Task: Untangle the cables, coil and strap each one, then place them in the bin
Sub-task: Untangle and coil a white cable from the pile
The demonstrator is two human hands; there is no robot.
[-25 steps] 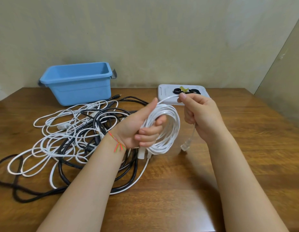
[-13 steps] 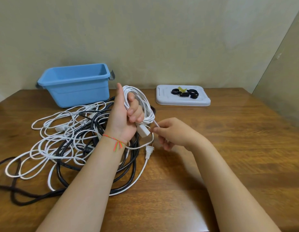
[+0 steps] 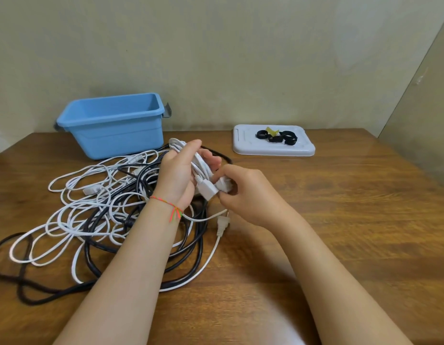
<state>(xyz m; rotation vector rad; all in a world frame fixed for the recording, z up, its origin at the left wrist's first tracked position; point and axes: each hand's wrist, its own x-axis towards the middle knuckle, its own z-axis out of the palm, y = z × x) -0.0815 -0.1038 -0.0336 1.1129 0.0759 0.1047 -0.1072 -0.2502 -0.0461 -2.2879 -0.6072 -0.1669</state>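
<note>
The left hand [image 3: 177, 174] is gripping a coiled white flat cable [image 3: 191, 158] above the wooden table [image 3: 340, 220], fingers curled round the bunched loops. The coil is squeezed into a narrow bundle whose long axis is running from about 11 o'clock, where the looped end is poking out past the fingertips toward the bin, down to about 5 o'clock, where a white rectangular connector [image 3: 208, 190] is pointing out below the palm. The right hand [image 3: 243, 192] is meeting it there, its thumb and fingers pinching a second white end piece [image 3: 224, 185] just beside that connector; how much of the cable it is enclosing cannot be told. A thin red and green thread bracelet [image 3: 174, 211] is sitting on the left wrist.

Below the hands, toward 6 o'clock, a white two-pin plug [image 3: 221, 226] is lying on the table with its prongs pointing toward 12 o'clock and its lead trailing away toward 7 o'clock. At 9 o'clock of the hands a tangled heap of white and black cables [image 3: 96, 215] is spreading over the table. The blue plastic bin [image 3: 113, 125] is standing at 11 o'clock, against the wall. At 1 o'clock a white plastic tray [image 3: 273, 149] is holding several black rolled straps [image 3: 277, 138].
</note>
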